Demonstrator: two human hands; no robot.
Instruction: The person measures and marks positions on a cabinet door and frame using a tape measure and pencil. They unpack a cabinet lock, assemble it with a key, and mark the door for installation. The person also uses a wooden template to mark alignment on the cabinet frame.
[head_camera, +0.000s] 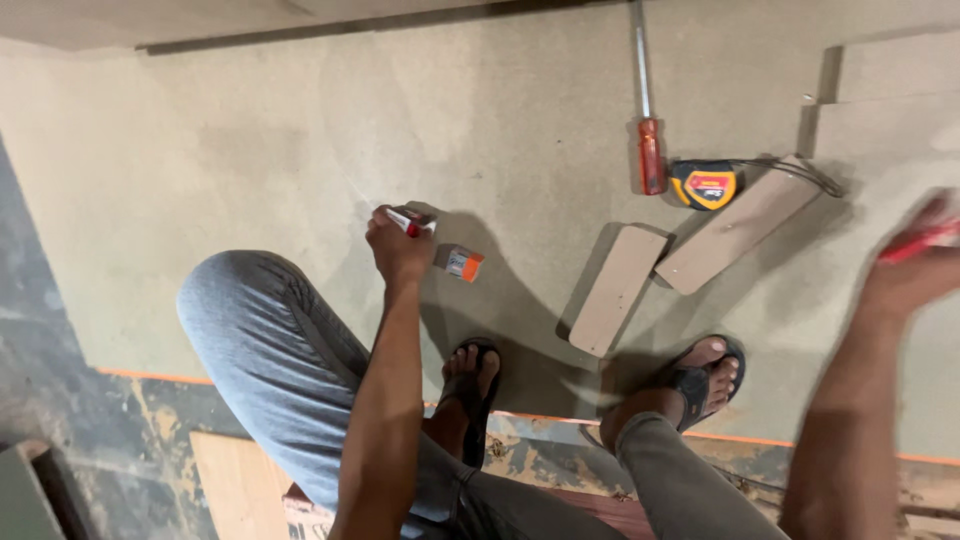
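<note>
Left hand (398, 246) fingers closed around small red-and-white marker-like object (410, 224), small grey-and-orange box (464, 263) just beside on large beige board (250, 150). Right hand (915, 268) blurred, fingers gripping thin red object (920, 241).

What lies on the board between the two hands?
Head view: between left hand and right hand lie a small orange box and two wood offcuts.

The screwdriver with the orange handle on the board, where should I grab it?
Take the orange-handled screwdriver by its thick handle, reaching down from above. It lies flat on the grey board, the thin metal shaft pointing away, and the handle end is nearest. The yellow tape measure sits beside it.
</note>
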